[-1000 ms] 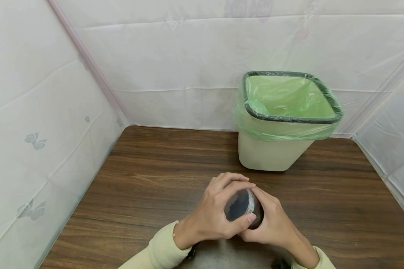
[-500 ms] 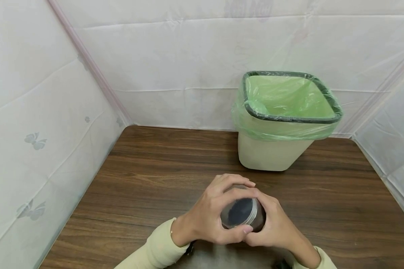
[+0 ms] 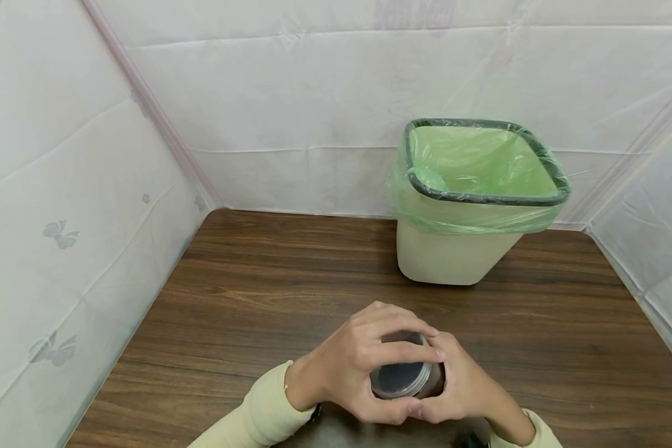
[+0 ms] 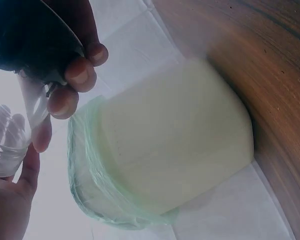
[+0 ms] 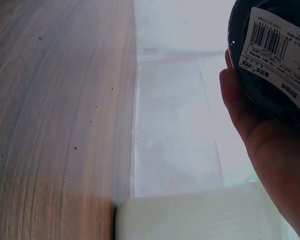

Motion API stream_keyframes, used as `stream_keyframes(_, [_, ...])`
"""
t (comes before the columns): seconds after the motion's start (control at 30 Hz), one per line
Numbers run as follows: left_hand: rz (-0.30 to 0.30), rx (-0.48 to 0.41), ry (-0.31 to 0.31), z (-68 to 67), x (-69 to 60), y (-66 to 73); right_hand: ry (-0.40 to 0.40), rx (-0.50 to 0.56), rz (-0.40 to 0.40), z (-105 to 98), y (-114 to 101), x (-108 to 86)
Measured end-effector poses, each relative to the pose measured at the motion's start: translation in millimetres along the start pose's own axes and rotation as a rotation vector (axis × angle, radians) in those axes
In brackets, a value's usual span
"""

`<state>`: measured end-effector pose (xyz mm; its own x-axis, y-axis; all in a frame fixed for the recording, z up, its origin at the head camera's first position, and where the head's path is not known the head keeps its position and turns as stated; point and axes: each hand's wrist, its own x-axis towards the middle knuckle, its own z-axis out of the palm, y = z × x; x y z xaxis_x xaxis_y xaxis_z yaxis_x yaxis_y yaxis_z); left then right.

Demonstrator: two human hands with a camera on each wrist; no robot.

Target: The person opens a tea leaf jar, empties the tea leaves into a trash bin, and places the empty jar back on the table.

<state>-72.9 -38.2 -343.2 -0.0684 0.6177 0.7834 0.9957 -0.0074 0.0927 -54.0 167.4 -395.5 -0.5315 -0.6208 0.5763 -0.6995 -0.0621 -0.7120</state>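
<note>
A round plastic jar (image 3: 400,378) lies tilted between my hands, its clear ridged end to the left and a dark patch inside. My left hand (image 3: 344,367) curls its fingers and thumb around the clear end. Around the dark end my right hand (image 3: 462,382) is curled, the two thumbs meeting below. In the left wrist view, the clear part (image 4: 9,125) is beside a dark part (image 4: 30,35) with an uneven edge. The right wrist view shows the dark round base (image 5: 240,30) with a white barcode label (image 5: 277,55). The palms hide much of the jar.
Beyond the hands, a pale bin (image 3: 448,252) with a dark rim and a green liner (image 3: 481,158) stands on the brown wooden table (image 3: 246,292). White sheeting (image 3: 291,99) encloses the table at the back and sides. Small dark specks (image 5: 75,148) dot the tabletop.
Both hands and the jar have shifted slightly toward me. My left fingers have slid around the clear end, the index finger now lying across it, and the left thumb has moved lower.
</note>
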Motion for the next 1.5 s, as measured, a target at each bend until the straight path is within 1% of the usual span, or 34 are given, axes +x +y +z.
stream_keyframes(0.2, [-0.039, 0.007, 0.029, 4.4, -3.5, -1.1, 0.022, 0.035, 0.056, 0.9, -0.1, -0.6])
stream_keyframes(0.33, [-0.079, 0.014, 0.050, 6.3, -5.3, -1.2, 0.052, 0.013, 0.076, 0.4, -0.2, -1.3])
stream_keyframes(0.47, [-0.138, 0.015, 0.064, 8.0, -6.7, -0.5, 0.075, -0.047, 0.093, -1.0, -0.2, -0.9])
stream_keyframes(0.7, [-0.269, 0.037, 0.100, 12.3, -8.6, 2.9, 0.127, -0.185, 0.101, -0.1, -0.6, 0.5])
stream_keyframes(0.8, [-0.324, 0.045, 0.130, 13.7, -9.5, 3.9, 0.150, -0.249, 0.109, 1.4, -0.9, 0.1])
stream_keyframes(0.9, [-0.359, 0.044, 0.152, 14.2, -10.2, 4.1, 0.164, -0.295, 0.119, 2.5, -1.1, -0.8])
stream_keyframes(0.97, [-0.372, 0.041, 0.156, 14.2, -10.5, 4.4, 0.173, -0.319, 0.122, 2.9, -1.3, -1.4])
stream_keyframes(1.17, [-0.374, 0.040, 0.147, 14.0, -10.8, 4.5, 0.184, -0.356, 0.117, 2.8, -1.1, -0.8])
stream_keyframes(1.5, [-0.378, 0.017, 0.132, 14.6, -11.5, 4.8, 0.186, -0.371, 0.123, 2.7, -0.9, -1.3])
